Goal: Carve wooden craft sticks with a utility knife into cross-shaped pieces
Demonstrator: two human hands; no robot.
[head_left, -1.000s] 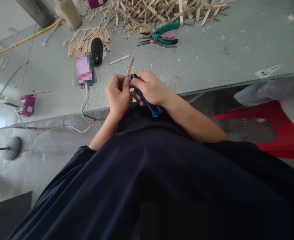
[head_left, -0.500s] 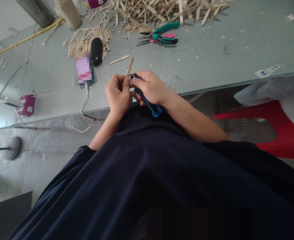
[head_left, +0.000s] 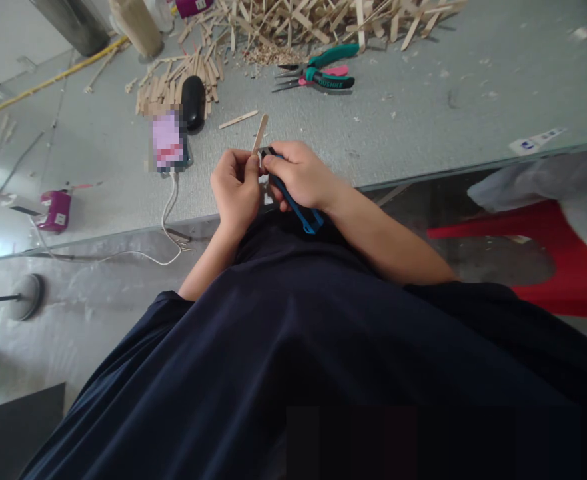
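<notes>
I see the stick (head_left: 260, 130), a flat, pale wooden slat with a rounded tip, standing nearly upright over the near edge of the tabletop (head_left: 423, 127). Its lower end is pinched in the left hand (head_left: 236, 187), whose grip is closed round it. The right hand (head_left: 300, 175) has its grip wrapped on a cutter (head_left: 300, 213) with a slim blue-and-black plastic handle, its front end right at the stick's base. The tabletop is grey, speckled and littered with wood chips. Farther back lie green-handled pliers (head_left: 323, 73), a jumbled heap (head_left: 293, 20) of like slats and a glossy black oval case (head_left: 193, 100).
</notes>
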